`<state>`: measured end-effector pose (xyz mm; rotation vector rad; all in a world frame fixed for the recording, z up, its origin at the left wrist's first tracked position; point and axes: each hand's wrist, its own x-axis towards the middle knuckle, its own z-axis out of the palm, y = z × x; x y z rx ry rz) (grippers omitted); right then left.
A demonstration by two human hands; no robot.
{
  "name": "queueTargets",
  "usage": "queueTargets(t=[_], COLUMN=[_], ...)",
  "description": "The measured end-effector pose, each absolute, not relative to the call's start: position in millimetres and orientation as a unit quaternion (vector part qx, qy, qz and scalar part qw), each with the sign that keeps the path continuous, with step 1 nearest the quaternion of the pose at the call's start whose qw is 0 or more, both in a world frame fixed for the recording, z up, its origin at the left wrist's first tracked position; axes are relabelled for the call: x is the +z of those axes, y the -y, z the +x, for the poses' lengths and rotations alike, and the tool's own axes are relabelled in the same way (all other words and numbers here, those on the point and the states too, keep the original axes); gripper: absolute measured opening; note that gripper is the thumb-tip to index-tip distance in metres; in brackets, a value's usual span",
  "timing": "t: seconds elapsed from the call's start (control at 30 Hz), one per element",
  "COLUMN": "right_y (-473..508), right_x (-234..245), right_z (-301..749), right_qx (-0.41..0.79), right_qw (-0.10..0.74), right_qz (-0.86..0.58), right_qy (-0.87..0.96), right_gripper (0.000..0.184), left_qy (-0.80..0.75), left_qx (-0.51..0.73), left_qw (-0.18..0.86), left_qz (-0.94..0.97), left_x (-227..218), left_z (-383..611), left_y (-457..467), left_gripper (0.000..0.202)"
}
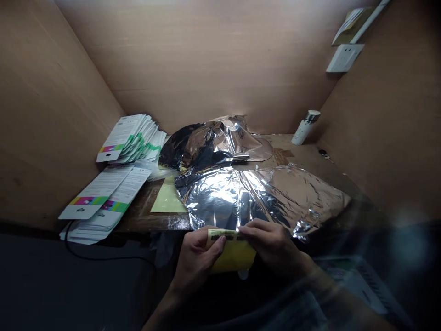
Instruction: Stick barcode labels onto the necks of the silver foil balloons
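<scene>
**Head view: both hands closed on a yellow sheet at the near desk edge**

Read left to right. At 9 o'clock, card stacks [103, 202] lie fanned on the desk [151, 220], probably so that single cards can be drawn off. A cable [96, 257] runs below them. At 6 o'clock the left hand [196, 259] is clamped on the yellow sheet [232, 259], with the thumb pressed on its upper left corner and the fingers underneath. The sheet spans the gap between the two hands and carries a dark strip [223, 236] along its top edge. The right hand [274, 246] is pinched on the upper right corner, fingertips just beside the strip's end. Holding both corners seems to keep the thin sheet flat and taut. Crumpled foil bags [248, 193] lie at 12 o'clock from the sheet, reaching the desk's near edge just beyond the fingers. A white bottle [306, 126] stands at 2 o'clock, well apart, below a wall socket [344, 57].
</scene>
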<state>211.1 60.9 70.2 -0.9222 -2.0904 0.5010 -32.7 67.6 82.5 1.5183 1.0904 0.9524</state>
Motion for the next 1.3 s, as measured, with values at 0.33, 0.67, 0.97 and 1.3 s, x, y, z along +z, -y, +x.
queueTargets(t=[0.33,0.67,0.97,1.3], right_y=[-48,-75,-81,-103], right_x=[55,51,33,45], right_z=[202,224,227,251], right_qx=[0.085,0.312,0.062,0.118], right_qw=[0.437,0.262,0.125,0.043], right_qz=[-0.34,-0.529,-0.587,-0.48], right_qy=[0.828,0.745,0.797,0.868], right_gripper=[0.028,0.016,0.043,0.027], left_qy=[-0.471,-0.455,-0.456,-0.286], left_qx=[0.383,0.296,0.277,0.254], left_qw=[0.562,0.603,0.593,0.553], left_qz=[0.561,0.585,0.603,0.74], left_x=[69,34,35,48], left_z=[-39,-81,-98,-80], left_y=[-62,-60,-63,-112], left_gripper=[0.031,0.03,0.033,0.02])
